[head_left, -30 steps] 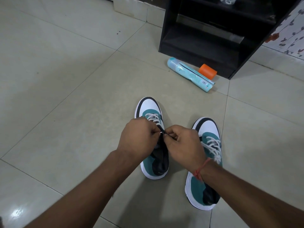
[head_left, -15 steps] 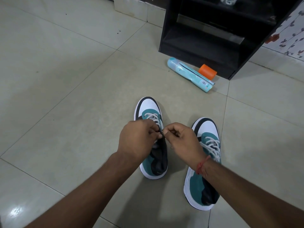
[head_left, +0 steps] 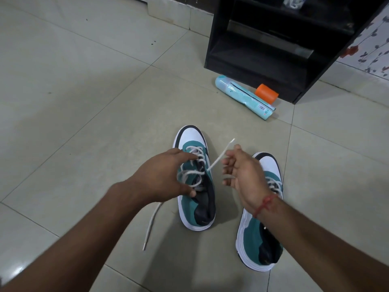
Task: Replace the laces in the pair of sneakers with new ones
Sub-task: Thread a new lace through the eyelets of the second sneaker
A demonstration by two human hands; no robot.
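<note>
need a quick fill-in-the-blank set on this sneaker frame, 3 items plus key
1. The raised lace end is held by the ____ hand.
2. The other lace end lies on the ____.
3. Beside the teal tube lies an ____ cylinder.

Missing words: right; floor; orange

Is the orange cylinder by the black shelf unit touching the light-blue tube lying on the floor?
Cannot tell. In the head view the orange cylinder sits right behind the light-blue tube with no floor visible between them, but one angle cannot separate overlap from contact.
</note>
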